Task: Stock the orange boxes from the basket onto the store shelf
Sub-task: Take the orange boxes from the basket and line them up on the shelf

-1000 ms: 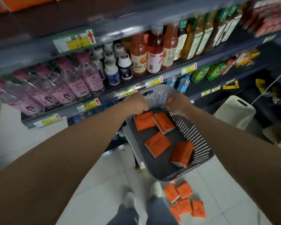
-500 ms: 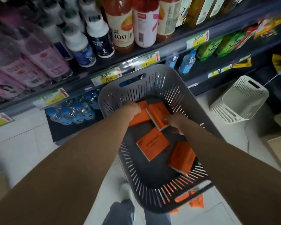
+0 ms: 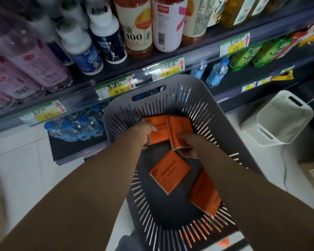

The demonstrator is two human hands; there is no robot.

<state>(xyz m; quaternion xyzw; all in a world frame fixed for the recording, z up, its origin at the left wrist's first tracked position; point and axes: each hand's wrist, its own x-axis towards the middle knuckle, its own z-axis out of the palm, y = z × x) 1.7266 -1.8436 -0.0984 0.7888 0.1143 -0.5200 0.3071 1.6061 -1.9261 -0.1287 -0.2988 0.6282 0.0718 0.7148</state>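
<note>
Shelf: bottles, price tags.
Basket: grey, slotted, before shelf.
Boxes: four, orange, flat, dark print, inside basket.
Left hand: fingers grasping far box.
Right hand: fingers grasping neighbouring box.

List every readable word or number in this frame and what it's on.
"100": label of the clear plastic orange-drink bottle; the Chinese characters beside it are blurred.
"69": handwritten on the yellow-and-green paper price tag just above the basket, roughly legible.
Unreadable scrawl: the other price tags.
Too small: white print on the dark blue white-capped bottles.
Blurred: dark print on the flat orange boxes.
</note>
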